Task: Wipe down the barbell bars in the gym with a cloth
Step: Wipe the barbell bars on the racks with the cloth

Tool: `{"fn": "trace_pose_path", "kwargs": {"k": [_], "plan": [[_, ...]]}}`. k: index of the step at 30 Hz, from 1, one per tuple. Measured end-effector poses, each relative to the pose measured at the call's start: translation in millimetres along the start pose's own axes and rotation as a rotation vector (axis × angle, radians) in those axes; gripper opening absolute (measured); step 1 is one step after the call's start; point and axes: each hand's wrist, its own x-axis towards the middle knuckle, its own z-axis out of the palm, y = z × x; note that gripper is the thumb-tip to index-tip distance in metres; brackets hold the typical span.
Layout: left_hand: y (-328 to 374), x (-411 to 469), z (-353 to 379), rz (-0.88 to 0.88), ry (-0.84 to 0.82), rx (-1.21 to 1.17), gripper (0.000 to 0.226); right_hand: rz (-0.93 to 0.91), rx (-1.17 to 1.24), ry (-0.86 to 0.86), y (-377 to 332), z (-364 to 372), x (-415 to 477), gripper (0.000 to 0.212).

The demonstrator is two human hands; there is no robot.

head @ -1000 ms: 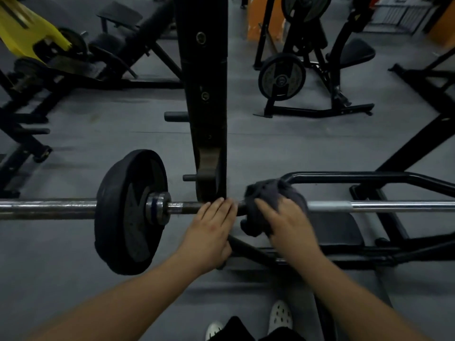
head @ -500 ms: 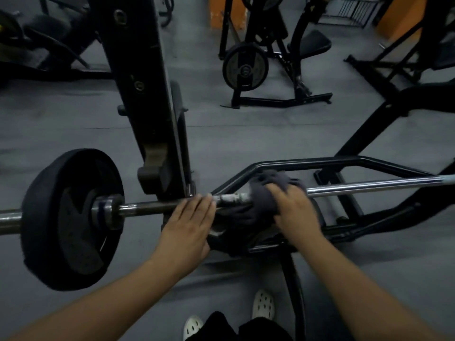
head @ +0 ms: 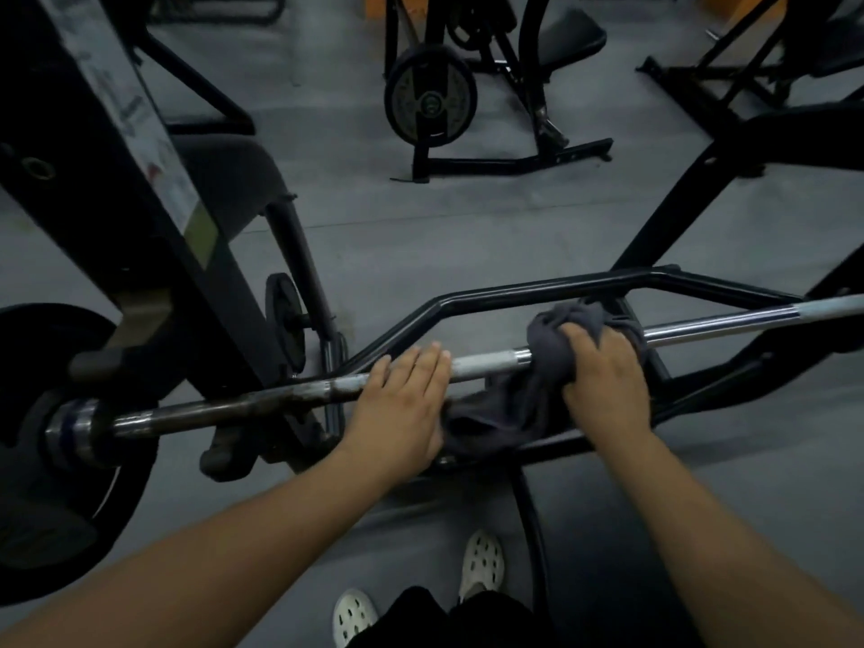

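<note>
Floor (head: 421, 236) of grey matting fills the dim room, with black gym machines standing on it. A black rack upright (head: 140, 226) leans across the left, a pale label strip on its face. At the back, one machine carries a round weight plate (head: 430, 100). A bigger dark disc (head: 42, 507) sits on the left end of the barbell bar (head: 486, 364), which crosses the view rising to the right, rust-dark near the collar and bright chrome further along. A bent black tube frame (head: 514, 292) runs behind it. The dark grey cloth (head: 556, 339) is bunched over the bar right of its middle, one end hanging below. The right hand (head: 603, 376) has its grip clamped on the cloth round the bar. The left hand (head: 402, 404) lies on the bar just beside it, fingers straight, grip apart. Two white clogs (head: 481, 561) stand on the floor below
</note>
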Motion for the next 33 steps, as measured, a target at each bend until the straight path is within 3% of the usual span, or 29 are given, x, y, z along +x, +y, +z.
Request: {"fn": "trace_pose_path", "kwargs": {"k": [3,7,11,13,17,19,23,25,27,29,31,33], "plan": [[19,17,0,0.022,-0.027,0.006,0.092,-0.01,-0.008,-0.049,-25,7,-1,0.062],[37,41,-2,0.042,-0.058,0.005,0.091,-0.216,0.075,-0.113,-21,13,-16,0.078],[54,60,1,0.102,-0.02,-0.008,0.092,0.074,0.002,-0.03,71,-8,18,0.07],[68,72,0,0.131,-0.022,-0.008,0.093,0.171,0.002,-0.038,79,-12,28,0.063],[98,94,-4,0.159,-0.046,0.0,0.096,0.025,0.041,-0.093,42,7,0,0.079],[107,100,-4,0.16,-0.036,0.001,0.097,-0.042,0.039,-0.11,64,5,-2,0.082],[111,109,-3,0.182,-0.034,0.017,0.097,0.17,-0.06,-0.055,136,-15,35,0.072],[114,113,-4,0.181,-0.057,0.023,0.098,0.246,-0.066,-0.043,132,-16,42,0.068],[118,117,-5,0.182,-0.065,0.02,0.098,0.223,-0.037,-0.051,106,-7,31,0.078],[120,122,-5,0.187,-0.077,0.01,0.098,0.085,-0.006,-0.081,85,1,9,0.085],[121,126,-4,0.201,-0.076,0.001,0.098,-0.013,-0.023,-0.093,101,-1,5,0.083],[121,131,-2,0.225,-0.061,-0.018,0.097,0.061,-0.065,-0.068,139,-10,23,0.08]]}}
